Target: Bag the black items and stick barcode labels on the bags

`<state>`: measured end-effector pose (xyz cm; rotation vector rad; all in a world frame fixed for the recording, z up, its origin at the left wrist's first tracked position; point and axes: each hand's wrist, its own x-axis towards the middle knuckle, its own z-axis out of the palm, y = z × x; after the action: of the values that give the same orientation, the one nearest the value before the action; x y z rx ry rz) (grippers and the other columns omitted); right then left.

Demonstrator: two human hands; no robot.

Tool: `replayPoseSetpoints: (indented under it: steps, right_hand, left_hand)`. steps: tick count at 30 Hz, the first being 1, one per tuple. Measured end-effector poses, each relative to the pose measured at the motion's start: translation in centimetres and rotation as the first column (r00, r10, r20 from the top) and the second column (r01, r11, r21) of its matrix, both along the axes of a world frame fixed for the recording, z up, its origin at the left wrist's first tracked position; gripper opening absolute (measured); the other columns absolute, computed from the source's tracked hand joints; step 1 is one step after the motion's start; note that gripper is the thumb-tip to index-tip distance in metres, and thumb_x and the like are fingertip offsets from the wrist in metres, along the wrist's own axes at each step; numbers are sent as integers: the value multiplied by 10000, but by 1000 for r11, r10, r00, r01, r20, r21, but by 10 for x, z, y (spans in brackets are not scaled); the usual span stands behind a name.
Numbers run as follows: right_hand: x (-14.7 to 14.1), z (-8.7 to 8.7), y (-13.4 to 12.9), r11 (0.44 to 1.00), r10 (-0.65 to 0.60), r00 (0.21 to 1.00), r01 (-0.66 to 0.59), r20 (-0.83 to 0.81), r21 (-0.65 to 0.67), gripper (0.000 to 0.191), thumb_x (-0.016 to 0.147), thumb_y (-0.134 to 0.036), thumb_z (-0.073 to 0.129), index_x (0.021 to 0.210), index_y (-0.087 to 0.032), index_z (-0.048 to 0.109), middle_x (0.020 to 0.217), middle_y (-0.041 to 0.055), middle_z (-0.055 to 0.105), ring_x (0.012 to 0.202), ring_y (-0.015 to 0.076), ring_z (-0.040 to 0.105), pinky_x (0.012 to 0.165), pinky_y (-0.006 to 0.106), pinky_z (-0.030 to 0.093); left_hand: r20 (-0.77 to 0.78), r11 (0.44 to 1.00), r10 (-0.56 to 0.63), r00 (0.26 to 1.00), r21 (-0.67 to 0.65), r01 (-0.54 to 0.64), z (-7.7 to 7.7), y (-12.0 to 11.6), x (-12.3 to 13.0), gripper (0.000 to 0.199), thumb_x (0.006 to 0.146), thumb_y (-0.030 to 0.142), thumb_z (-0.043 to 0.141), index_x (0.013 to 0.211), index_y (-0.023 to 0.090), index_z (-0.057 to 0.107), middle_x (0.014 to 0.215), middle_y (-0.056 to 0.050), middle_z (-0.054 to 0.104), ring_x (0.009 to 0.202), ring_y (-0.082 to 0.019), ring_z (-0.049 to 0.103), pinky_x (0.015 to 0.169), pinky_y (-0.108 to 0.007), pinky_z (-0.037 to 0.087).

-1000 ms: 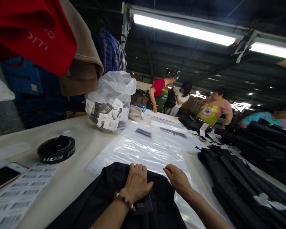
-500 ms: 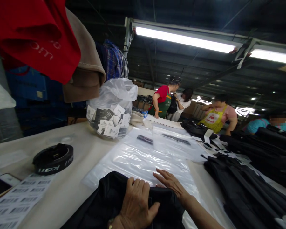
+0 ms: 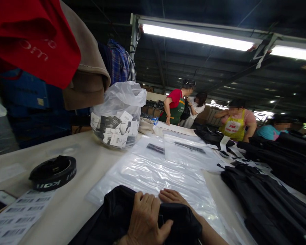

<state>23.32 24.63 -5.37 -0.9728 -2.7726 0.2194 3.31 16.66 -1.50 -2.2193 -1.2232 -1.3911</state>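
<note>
Black fabric, a folded garment as far as I can see, (image 3: 117, 207) lies bunched at the table's near edge. My left hand (image 3: 146, 216) grips its upper edge, fingers curled over it and thumb apart on the near side. Just beyond that edge is my right hand (image 3: 174, 197), its fingers stretched out flat and close together near my left fingertips; its forearm passes behind the fabric. Under and ahead of both hands are clear plastic bags (image 3: 142, 170), spread flat in an overlapping layer.
To the left are a black printed tape roll (image 3: 53, 177), a barcode label sheet (image 3: 17, 212) and a phone (image 3: 0, 200). A clear bag of tags (image 3: 117, 126) stands ahead. Black garments (image 3: 265, 204) are piled right. Several people work beyond the table.
My right hand has moved left and down toward the fabric's edge, and its spread fingers have come together. My left hand keeps its grip. The view has shifted slightly.
</note>
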Motion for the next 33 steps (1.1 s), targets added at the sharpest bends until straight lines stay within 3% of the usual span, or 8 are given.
replayPoseSetpoints:
  steps: [8, 14, 19, 22, 27, 31, 33]
  right_hand:
    - [-2, -5, 5, 988, -139, 941, 112, -309, -103, 451, 892, -449, 447, 1265, -210, 528, 1153, 113, 635, 1082, 222, 565, 949, 397, 456]
    - [-4, -10, 23, 930, -334, 841, 221, -425, -294, 436, 760, -605, 524, 843, -222, 714, 903, 97, 678, 862, 221, 618, 803, 371, 494]
    - [-8, 11, 32, 800, -553, 731, 330, -400, -502, 523, 719, -666, 514, 686, -163, 655, 586, 32, 603, 559, 154, 551, 561, 295, 461]
    - [-11, 29, 35, 760, -604, 701, 365, -378, -537, 516, 763, -638, 468, 682, -157, 637, 608, 25, 603, 573, 136, 534, 577, 277, 439]
    - [-16, 46, 30, 814, -535, 765, 355, -359, -459, 508, 828, -602, 358, 668, -184, 597, 651, 22, 609, 643, 145, 548, 652, 288, 435]
    - [-21, 51, 17, 880, -460, 821, 371, -339, -296, 420, 867, -536, 359, 689, -212, 558, 681, 12, 603, 668, 152, 539, 670, 298, 418]
    - [-25, 55, 7, 911, -408, 853, 357, -327, -205, 403, 887, -512, 353, 685, -218, 540, 678, 12, 584, 657, 152, 525, 655, 294, 412]
  left_hand:
    - [17, 997, -1, 1000, -78, 3, 3, 0, 0, 251, 713, 382, 613, 723, 183, 460, 673, -12, 510, 658, -208, 458, 728, -404, 283]
    - [12, 993, 1, 1000, -120, 1, 4, 0, 0, 294, 660, 372, 678, 731, 175, 471, 684, -8, 519, 666, -206, 459, 724, -390, 284]
    - [12, 988, -2, 1000, -155, 4, 4, 1, -1, 327, 624, 366, 720, 722, 168, 479, 698, -11, 527, 675, -209, 466, 711, -384, 291]
    - [9, 976, -8, 1000, -216, 10, 3, 2, 0, 349, 610, 385, 740, 720, 165, 492, 711, -18, 538, 689, -218, 478, 712, -396, 309]
    - [-27, 939, -6, 1000, -344, -4, 1, 7, 0, 363, 639, 436, 745, 767, 158, 551, 757, -31, 573, 742, -240, 514, 756, -441, 363]
    - [-93, 917, -13, 996, -397, -26, -3, 11, 0, 326, 843, 363, 578, 1094, 156, 563, 1000, -59, 630, 921, -244, 563, 864, -464, 383]
    - [-118, 912, -6, 993, -409, -43, -7, 14, 1, 286, 903, 276, 471, 1157, 169, 548, 1092, -65, 628, 991, -237, 564, 876, -448, 399]
